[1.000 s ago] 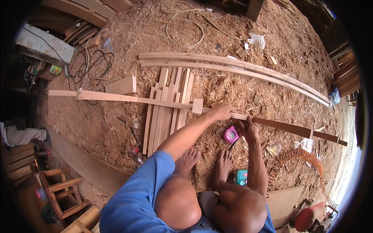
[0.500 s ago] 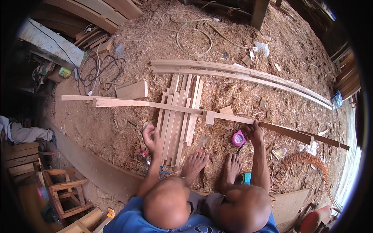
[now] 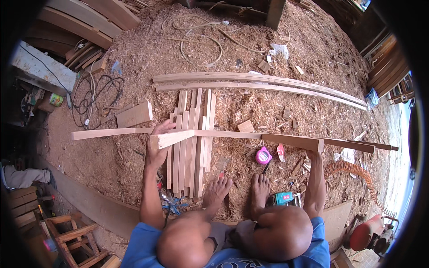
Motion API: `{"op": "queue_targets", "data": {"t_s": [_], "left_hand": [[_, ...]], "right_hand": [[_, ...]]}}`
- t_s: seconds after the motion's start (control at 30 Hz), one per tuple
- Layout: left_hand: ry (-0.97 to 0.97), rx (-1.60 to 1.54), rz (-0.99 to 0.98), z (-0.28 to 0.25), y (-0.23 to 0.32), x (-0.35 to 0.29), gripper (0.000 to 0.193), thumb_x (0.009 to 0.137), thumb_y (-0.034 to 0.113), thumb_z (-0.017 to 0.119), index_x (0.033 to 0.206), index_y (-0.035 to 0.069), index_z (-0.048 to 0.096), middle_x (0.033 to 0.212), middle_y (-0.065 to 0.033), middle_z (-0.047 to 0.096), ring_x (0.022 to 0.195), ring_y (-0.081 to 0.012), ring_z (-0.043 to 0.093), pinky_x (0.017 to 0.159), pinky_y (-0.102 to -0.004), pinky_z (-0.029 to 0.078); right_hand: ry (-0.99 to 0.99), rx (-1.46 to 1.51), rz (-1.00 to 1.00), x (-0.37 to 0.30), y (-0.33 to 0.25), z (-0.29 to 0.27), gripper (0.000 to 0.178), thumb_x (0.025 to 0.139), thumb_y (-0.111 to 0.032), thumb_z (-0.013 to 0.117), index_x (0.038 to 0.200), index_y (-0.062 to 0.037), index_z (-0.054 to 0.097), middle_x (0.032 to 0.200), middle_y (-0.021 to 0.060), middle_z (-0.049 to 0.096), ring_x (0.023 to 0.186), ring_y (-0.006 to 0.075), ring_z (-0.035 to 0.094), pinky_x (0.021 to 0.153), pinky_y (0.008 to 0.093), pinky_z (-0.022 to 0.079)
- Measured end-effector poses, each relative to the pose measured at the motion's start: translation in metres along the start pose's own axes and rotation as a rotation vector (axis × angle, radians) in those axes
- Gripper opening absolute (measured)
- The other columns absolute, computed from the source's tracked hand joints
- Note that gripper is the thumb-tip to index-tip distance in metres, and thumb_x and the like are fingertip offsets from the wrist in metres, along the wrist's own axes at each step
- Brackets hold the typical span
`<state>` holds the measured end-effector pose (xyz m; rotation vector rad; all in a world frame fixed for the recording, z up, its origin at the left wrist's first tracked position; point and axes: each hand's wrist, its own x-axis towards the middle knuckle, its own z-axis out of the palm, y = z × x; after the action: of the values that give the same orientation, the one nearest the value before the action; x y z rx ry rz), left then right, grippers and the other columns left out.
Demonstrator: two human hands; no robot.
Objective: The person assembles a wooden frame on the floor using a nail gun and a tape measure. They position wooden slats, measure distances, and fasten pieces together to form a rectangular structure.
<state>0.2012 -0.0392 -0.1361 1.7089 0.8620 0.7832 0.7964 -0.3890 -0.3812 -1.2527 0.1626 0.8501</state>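
1. Left grip [image 3: 159,139]: fingers round wooden frame [image 3: 228,134]; slat stack [image 3: 192,156] just right.
2. Wooden frame: long axis sideways, spans between grips and past both; middle about equally near each.
3. Right grip [image 3: 313,155]: under wooden frame, fingers hidden, can't tell closure.

Pale letters [image 3: 245,262] mark the blue shirt [image 3: 142,245]; a red label [image 3: 286,197], the teal tool [image 3: 278,200].
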Motion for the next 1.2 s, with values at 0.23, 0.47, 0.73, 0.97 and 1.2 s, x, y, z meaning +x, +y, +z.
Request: {"op": "queue_targets", "data": {"t_s": [0.23, 0.47, 0.73, 0.97, 1.2], "left_hand": [[-0.067, -0.022, -0.229, 0.075, -0.042, -0.012, 0.050, 0.091, 0.011, 0.064, 0.139, 0.002, 0.054, 0.137, -0.0159, 0.060, 0.127, -0.0263, 0.057, 0.108, -0.0444, 0.044], [-0.184, 0.130, -0.133, 0.116, -0.044, -0.016, 0.061, 0.087, 0.016, 0.073, 0.140, 0.000, 0.049, 0.140, -0.0180, 0.056, 0.134, -0.0294, 0.050, 0.113, -0.0451, 0.037], [0.075, 0.077, 0.243, 0.132, 0.014, 0.004, 0.062, 0.084, 0.019, 0.079, 0.135, -0.001, 0.050, 0.121, -0.0188, 0.062, 0.111, -0.0277, 0.062, 0.093, -0.0415, 0.052], [0.169, -0.186, 0.461, 0.152, 0.054, 0.023, 0.043, 0.100, 0.006, 0.059, 0.138, -0.002, 0.042, 0.120, -0.0171, 0.061, 0.105, -0.0206, 0.061, 0.092, -0.0356, 0.050], [0.147, -0.148, 0.509, 0.146, 0.079, 0.027, 0.048, 0.099, 0.007, 0.060, 0.141, -0.001, 0.040, 0.116, -0.0169, 0.064, 0.109, -0.0245, 0.062, 0.096, -0.0396, 0.049]], "right_hand": [[0.268, -0.050, -0.043, 0.004, -0.049, -0.017, 0.018, 0.106, -0.022, 0.051, 0.105, -0.0053, 0.058, 0.083, 0.0064, 0.062, 0.074, 0.0186, 0.064, 0.060, 0.0312, 0.058], [0.307, -0.028, 0.033, 0.024, -0.053, -0.048, 0.023, 0.106, -0.022, 0.049, 0.119, -0.0035, 0.057, 0.099, 0.0073, 0.063, 0.086, 0.0202, 0.062, 0.069, 0.0338, 0.054], [0.325, -0.197, 0.012, 0.025, -0.052, -0.047, 0.035, 0.103, -0.033, 0.057, 0.126, -0.0058, 0.055, 0.109, 0.0080, 0.064, 0.096, 0.0233, 0.063, 0.077, 0.0373, 0.053], [0.684, -0.333, -0.597, -0.084, -0.039, 0.055, 0.039, 0.100, -0.030, 0.063, 0.124, -0.0007, 0.055, 0.094, 0.0067, 0.061, 0.073, 0.0139, 0.053, 0.058, 0.0291, 0.043], [-0.842, -1.167, -1.458, -0.241, -0.012, 0.233, 0.011, 0.094, -0.005, 0.061, 0.104, -0.0041, 0.066, 0.068, 0.0018, 0.057, 0.056, 0.0103, 0.051, 0.053, 0.0308, 0.041]]}}
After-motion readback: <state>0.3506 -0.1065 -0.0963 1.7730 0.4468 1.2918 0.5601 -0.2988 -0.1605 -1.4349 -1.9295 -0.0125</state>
